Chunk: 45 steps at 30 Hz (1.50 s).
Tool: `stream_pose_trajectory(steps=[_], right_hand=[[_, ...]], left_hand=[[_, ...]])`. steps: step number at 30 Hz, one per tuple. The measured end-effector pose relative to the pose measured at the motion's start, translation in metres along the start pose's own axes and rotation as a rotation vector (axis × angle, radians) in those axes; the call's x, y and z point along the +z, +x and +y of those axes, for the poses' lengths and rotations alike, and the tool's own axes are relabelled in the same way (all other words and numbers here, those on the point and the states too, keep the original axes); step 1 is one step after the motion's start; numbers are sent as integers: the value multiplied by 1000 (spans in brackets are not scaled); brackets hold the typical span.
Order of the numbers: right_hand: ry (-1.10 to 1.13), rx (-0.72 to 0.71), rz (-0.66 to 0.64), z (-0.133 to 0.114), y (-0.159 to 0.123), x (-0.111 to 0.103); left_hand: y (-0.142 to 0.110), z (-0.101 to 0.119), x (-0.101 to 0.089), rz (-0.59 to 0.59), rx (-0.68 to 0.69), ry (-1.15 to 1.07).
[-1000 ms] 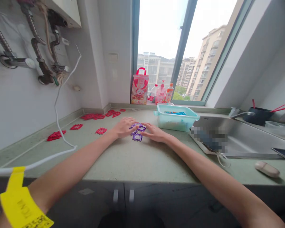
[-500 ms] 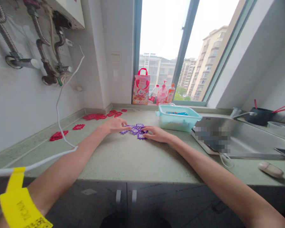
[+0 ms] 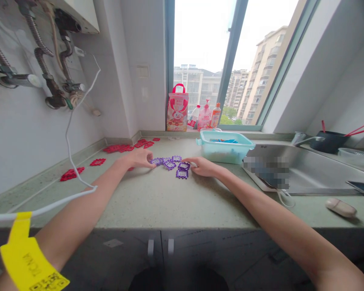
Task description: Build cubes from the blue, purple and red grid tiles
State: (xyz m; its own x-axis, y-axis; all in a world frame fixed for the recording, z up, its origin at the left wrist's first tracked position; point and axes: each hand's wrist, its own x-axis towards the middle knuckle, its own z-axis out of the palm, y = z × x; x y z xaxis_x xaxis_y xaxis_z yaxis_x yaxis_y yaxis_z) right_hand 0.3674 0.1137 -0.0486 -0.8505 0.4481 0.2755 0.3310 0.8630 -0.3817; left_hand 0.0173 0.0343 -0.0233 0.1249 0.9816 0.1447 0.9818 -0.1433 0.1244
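Note:
Several purple toothed-edge plastic pieces with white printed faces lie in a loose cluster on the counter [image 3: 151,198]. My left hand [image 3: 139,157] is at the left end of the cluster, its thumb and fingers curled round the edge of a purple piece [image 3: 155,161]. On the right, my right hand [image 3: 204,166] rests with thumb and fingers apart beside two purple pieces, an upper piece [image 3: 184,166] and a lower piece [image 3: 182,174]. Its fingertips are close to the upper one; whether they touch it I cannot tell.
Red toothed pieces [image 3: 118,148] lie in groups at the back left, with a red stack [image 3: 72,174] nearer. A teal tub [image 3: 226,151] holds blue pieces. The sink [image 3: 312,173] is right. A white cable [image 3: 69,137] crosses my left forearm.
My hands have moved farther apart, the left one leftward. The purple pieces are more spread out and show more of their faces. The view has shifted slightly.

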Motion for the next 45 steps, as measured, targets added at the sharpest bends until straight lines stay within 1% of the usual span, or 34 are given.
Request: stream_pose_trajectory(steps=[6, 8, 11, 17, 20, 24, 29, 33, 36, 40, 42, 45], right_hand=[[-7, -13, -21, -1, 1, 1], [-15, -36, -11, 0, 2, 2], [-24, -50, 15, 0, 2, 1], [-32, 12, 31, -2, -2, -1], [-35, 23, 43, -1, -1, -1], [-60, 3, 71, 5, 0, -2], [-108, 23, 166, 9, -1, -6], [-128, 6, 254, 3, -3, -10], [-115, -16, 288, -4, -3, -10], [-43, -99, 280, -14, -1, -7], [3, -136, 246, -18, 0, -4], [75, -166, 164, -21, 0, 0]], left_hand=[[5, 8, 11, 114, 7, -49], [7, 10, 14, 134, 9, -51], [9, 11, 17, 134, 16, -50], [10, 11, 18, 106, 79, -82], [11, 12, 19, 110, 91, -95], [11, 10, 20, 123, 62, -94], [9, 7, 16, 144, 2, -30], [7, 10, 12, 147, -61, 25], [6, 12, 10, 167, -97, 65], [4, 15, 7, 212, -163, 120], [4, 16, 6, 225, -190, 126], [3, 17, 5, 230, -187, 128]])
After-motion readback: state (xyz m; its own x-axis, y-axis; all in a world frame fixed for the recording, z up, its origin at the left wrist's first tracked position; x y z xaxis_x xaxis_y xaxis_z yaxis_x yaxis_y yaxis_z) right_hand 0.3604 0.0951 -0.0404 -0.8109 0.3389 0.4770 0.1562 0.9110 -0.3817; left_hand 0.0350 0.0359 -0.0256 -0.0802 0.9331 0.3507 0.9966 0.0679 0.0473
